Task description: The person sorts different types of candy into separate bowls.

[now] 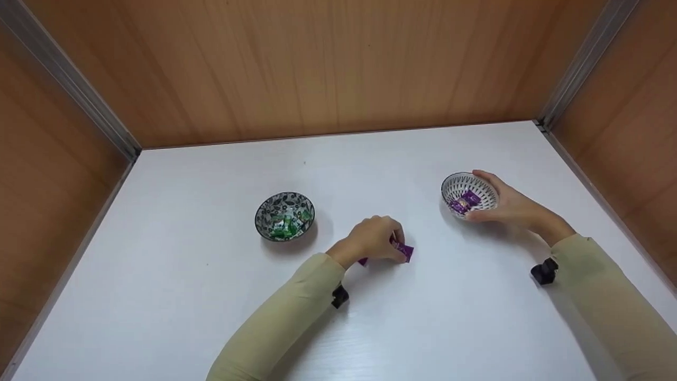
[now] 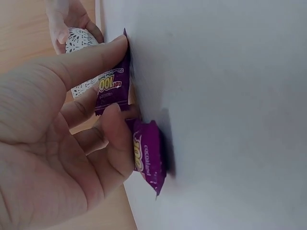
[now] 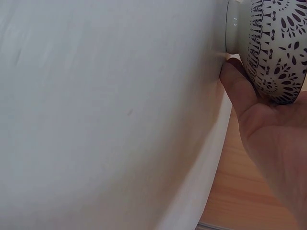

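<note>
My left hand (image 1: pixel 374 238) pinches a purple-wrapped candy (image 1: pixel 403 251) low over the white table. In the left wrist view that candy (image 2: pixel 115 84) is under the thumb, and a second purple candy (image 2: pixel 151 153) lies right at the curled fingers. Only a corner of this second candy (image 1: pixel 363 261) shows from the head, behind the hand. My right hand (image 1: pixel 510 206) grips the side of a white bowl with dark patterning (image 1: pixel 452 185), thumb and fingers spread around it. Purple candies (image 1: pixel 465 201) lie inside. In the right wrist view the bowl's foot (image 3: pixel 233 28) is close to the tabletop.
A dark floral bowl (image 1: pixel 267 209) with green-wrapped candies (image 1: pixel 285 226) stands left of my left hand. Wood-grain panels (image 1: pixel 338 63) border the white table (image 1: pixel 185 296) at the back and both sides.
</note>
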